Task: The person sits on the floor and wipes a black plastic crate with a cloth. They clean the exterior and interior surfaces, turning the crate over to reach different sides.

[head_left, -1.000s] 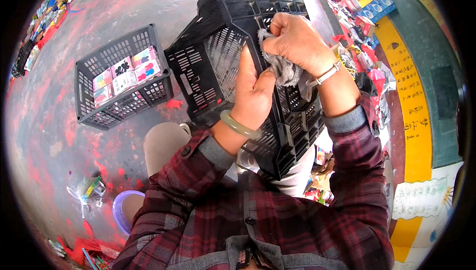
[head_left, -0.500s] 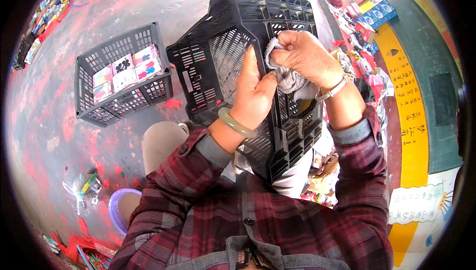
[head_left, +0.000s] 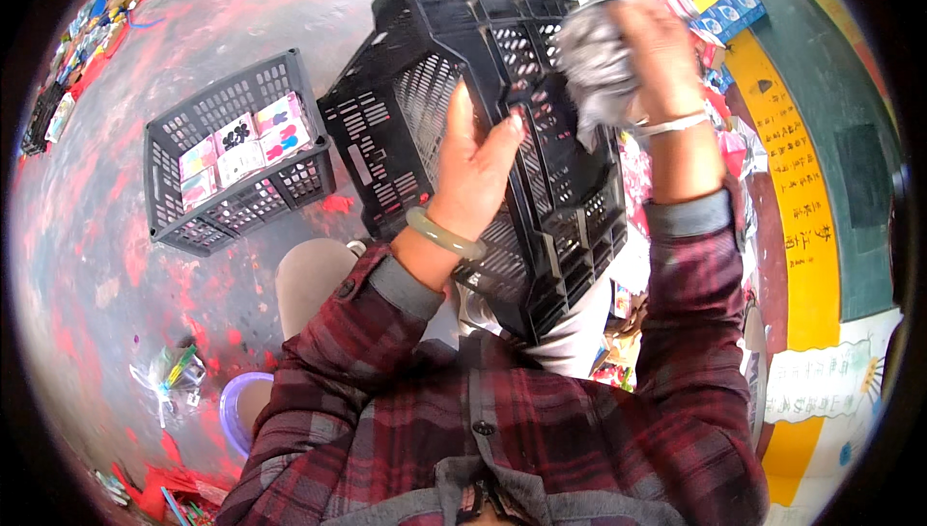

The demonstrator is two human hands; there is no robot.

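A black plastic crate (head_left: 570, 159) with slotted walls is tilted on its side over my lap. My left hand (head_left: 473, 169), with a green bangle at the wrist, grips the crate's rim, thumb on the outer side and fingers toward the inside. In my right hand (head_left: 661, 53) is a crumpled grey cloth (head_left: 596, 63), held at the crate's right side near its far corner. The hand and cloth are smeared by motion, and whether the cloth touches the crate I cannot tell.
On the floor to the left stands a dark grey crate (head_left: 237, 203) holding several packets with printed pictures. A purple basin (head_left: 232, 415) and a clear plastic bag (head_left: 172, 376) lie nearer. Heaped goods (head_left: 710, 39) line the right side beside a green board (head_left: 850, 140).
My right hand has swung up and to the right with the cloth, away from my left hand. The crate and my left hand have shifted slightly left.
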